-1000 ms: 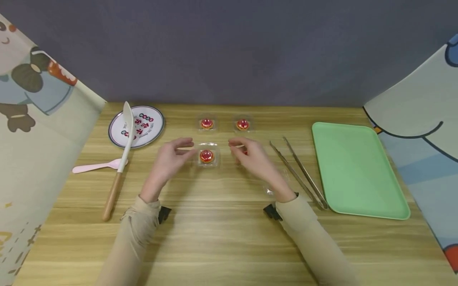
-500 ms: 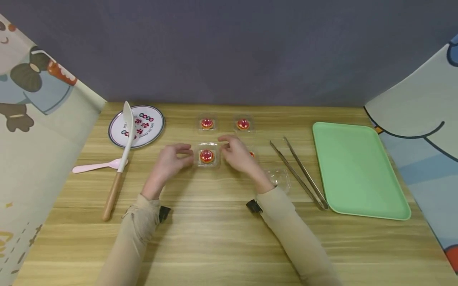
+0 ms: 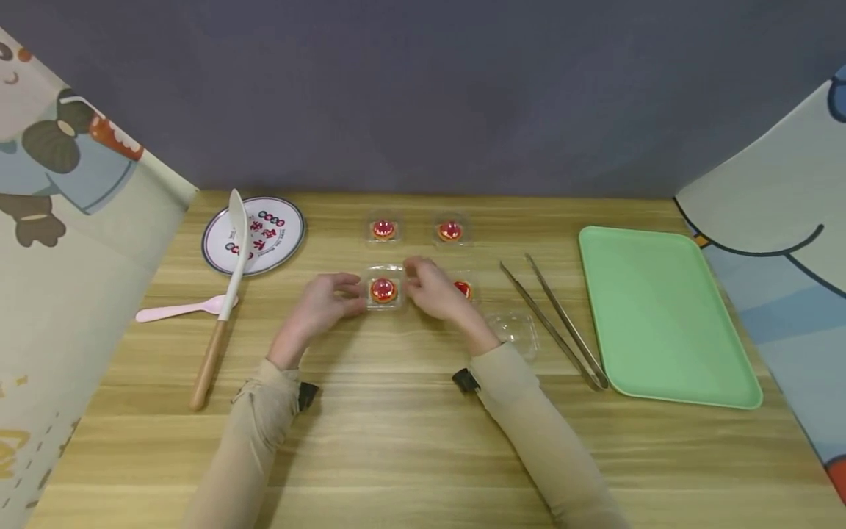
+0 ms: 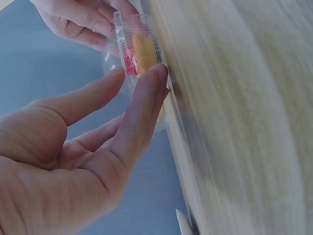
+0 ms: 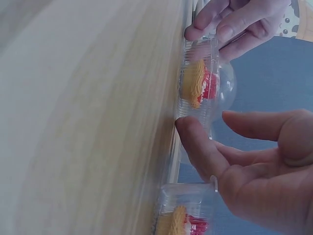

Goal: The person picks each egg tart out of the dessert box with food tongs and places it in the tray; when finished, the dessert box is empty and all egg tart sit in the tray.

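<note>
Between my two hands sits a clear plastic box (image 3: 385, 270) with a domed lid. Inside it is a small tart (image 3: 383, 290) with a red glossy top and a ridged yellow crust. My left hand (image 3: 322, 303) is at the box's left side, thumb and index fingertips right at its edge in the left wrist view. On the opposite side my right hand (image 3: 436, 291) has its index fingertip low at the box's edge, the thumb apart from it near the dome. Partly hidden behind the right hand stands another boxed tart (image 3: 463, 289).
Two more boxed tarts (image 3: 383, 230) stand behind. A clear plastic lid (image 3: 515, 333), metal tongs (image 3: 562, 323) and a green tray (image 3: 667, 316) are to the right. At left, a long-handled spoon (image 3: 228, 294) crosses a patterned plate (image 3: 280, 253), beside a pink spoon (image 3: 172, 310).
My right hand has moved left from over the front right tart box to the right side of the middle one. The left hand has shifted slightly toward me, staying beside that box.
</note>
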